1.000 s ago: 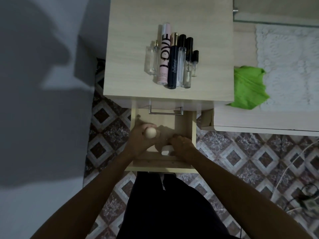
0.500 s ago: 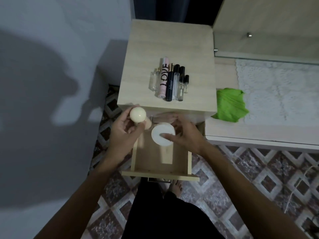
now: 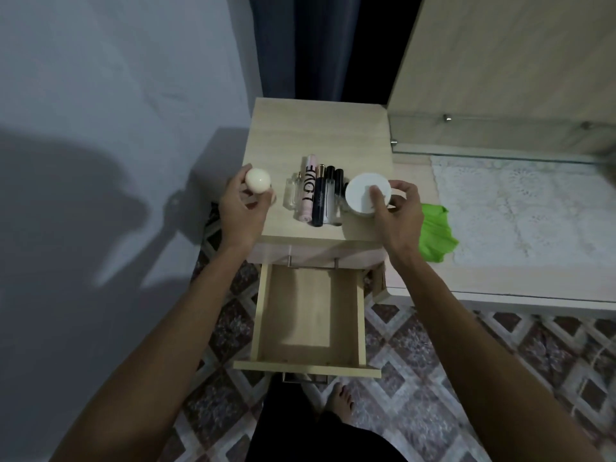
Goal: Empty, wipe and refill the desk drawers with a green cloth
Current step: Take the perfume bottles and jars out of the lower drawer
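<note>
The wooden drawer (image 3: 260, 315) is pulled out below the cabinet and nothing lies inside it. My left hand (image 3: 241, 211) grips a bottle with a cream round cap (image 3: 257, 181) over the left edge of the cabinet top (image 3: 316, 128). My right hand (image 3: 398, 215) holds a white round jar (image 3: 361, 195) over the top's right side, thumb on its lid. A row of perfume tubes and bottles (image 3: 315, 195), one marked LOVE, lies between my hands. The green cloth (image 3: 436, 233) sits crumpled on the desk just right of my right hand.
A white lace mat (image 3: 520, 208) covers the desk (image 3: 500, 288) to the right, below a mirror panel. A grey wall stands to the left. Patterned floor tiles (image 3: 433, 361) and my bare foot (image 3: 340, 400) show below the drawer front.
Both hands have lifted out of the drawer and up over the cabinet top, the left with the round-capped bottle and the right with the white jar. The drawer now shows nothing inside.
</note>
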